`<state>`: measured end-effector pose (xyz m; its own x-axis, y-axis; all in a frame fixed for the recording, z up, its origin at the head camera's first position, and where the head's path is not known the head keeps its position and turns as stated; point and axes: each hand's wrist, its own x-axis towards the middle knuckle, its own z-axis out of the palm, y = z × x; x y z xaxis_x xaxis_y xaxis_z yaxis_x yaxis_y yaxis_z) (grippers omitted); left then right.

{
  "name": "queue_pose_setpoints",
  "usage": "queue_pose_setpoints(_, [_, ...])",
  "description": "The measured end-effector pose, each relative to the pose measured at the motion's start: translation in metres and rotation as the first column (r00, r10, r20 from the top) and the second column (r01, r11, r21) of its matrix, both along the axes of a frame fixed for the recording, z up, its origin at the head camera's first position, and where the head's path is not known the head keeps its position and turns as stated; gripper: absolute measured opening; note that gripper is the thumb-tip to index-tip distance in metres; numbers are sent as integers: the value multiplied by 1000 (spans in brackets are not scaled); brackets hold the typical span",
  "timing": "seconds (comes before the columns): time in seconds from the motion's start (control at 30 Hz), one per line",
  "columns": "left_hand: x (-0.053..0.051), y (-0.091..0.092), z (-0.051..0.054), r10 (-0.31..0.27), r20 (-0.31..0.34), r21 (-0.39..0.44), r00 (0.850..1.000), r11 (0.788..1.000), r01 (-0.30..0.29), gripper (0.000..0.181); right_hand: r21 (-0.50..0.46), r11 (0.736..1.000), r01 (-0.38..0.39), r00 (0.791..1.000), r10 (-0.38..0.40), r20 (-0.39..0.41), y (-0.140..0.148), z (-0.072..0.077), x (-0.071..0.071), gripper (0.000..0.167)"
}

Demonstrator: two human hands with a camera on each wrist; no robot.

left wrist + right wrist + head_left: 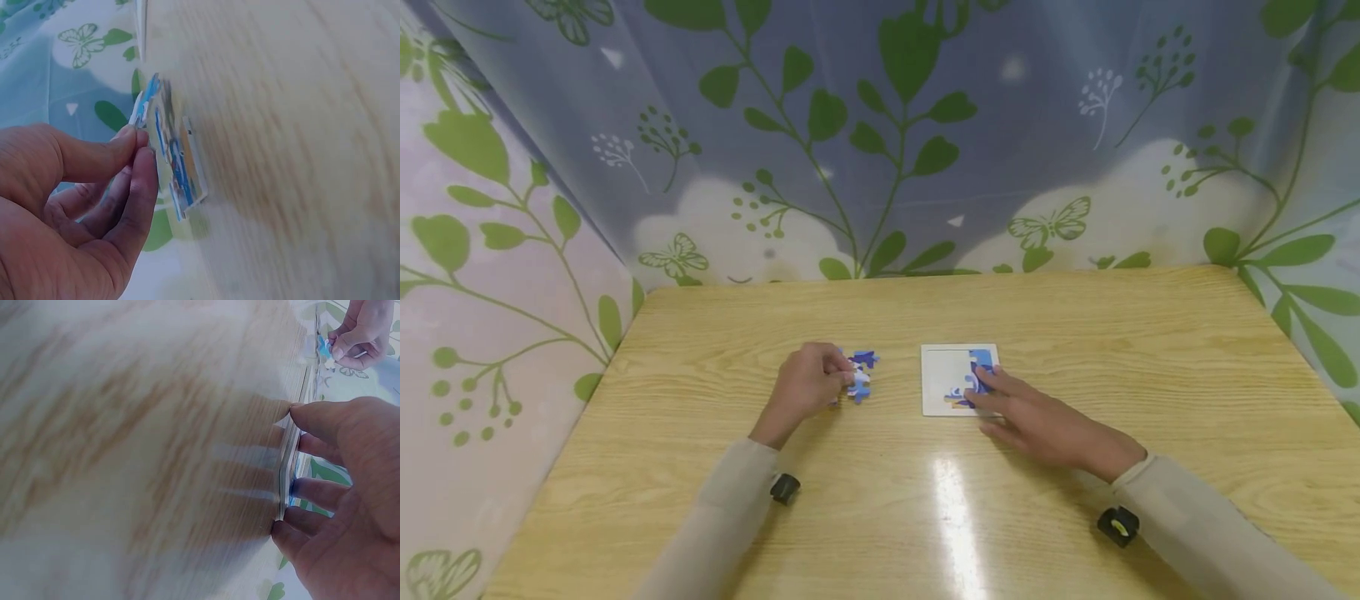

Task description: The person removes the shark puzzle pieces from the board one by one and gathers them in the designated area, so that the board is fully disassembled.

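My left hand [805,382] pinches a jigsaw piece [147,97] between thumb and fingertips; the left wrist view shows it nearly edge-on. Around those fingertips lie several loose blue, white and purple pieces [865,359], partly covered by the hand. To their right is a square white puzzle tray [943,371], with joined pieces [981,357] along its right side and lower edge. My right hand [1045,425] rests at the tray's right edge, its extended fingers over the joined pieces and hiding some. In the right wrist view, the thumb [312,419] touches the tray's side.
Both hands work over a light wood-grain table [880,483]. A patterned cloth [880,167] with leaves and butterflies hangs behind the table and along its sides. Each wrist carries a small black device, one on the left sleeve [718,500] and one on the right sleeve [1202,517].
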<state>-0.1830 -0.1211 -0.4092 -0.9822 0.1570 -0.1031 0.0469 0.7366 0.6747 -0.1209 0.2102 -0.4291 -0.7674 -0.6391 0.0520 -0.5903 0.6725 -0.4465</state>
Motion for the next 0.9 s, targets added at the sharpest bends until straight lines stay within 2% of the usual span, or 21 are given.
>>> queue_pose_setpoints(0.27, [-1, 2, -4, 11, -58, -56, 998, 998, -14, 5, 0, 1000, 3, 1000, -3, 11, 1, -1, -1, 47])
queue_pose_setpoints(0.5, [-3, 4, -7, -17, -115, -83, 993, 996, 7, 7, 5, 1000, 8, 1000, -8, 17, 0, 0, 0, 47])
queue_pose_setpoints(0.73, [-3, 4, -7, -8, -105, -73, 994, 997, 0, 5, 3, 1000, 10, 1000, -10, 25, 0, 0, 0, 47])
queue_pose_setpoints(0.9, [-3, 10, -4, -19, -110, -78, 994, 997, 10, 5, 2, 1000, 9, 999, -9, 32, 0, 1, 0, 47])
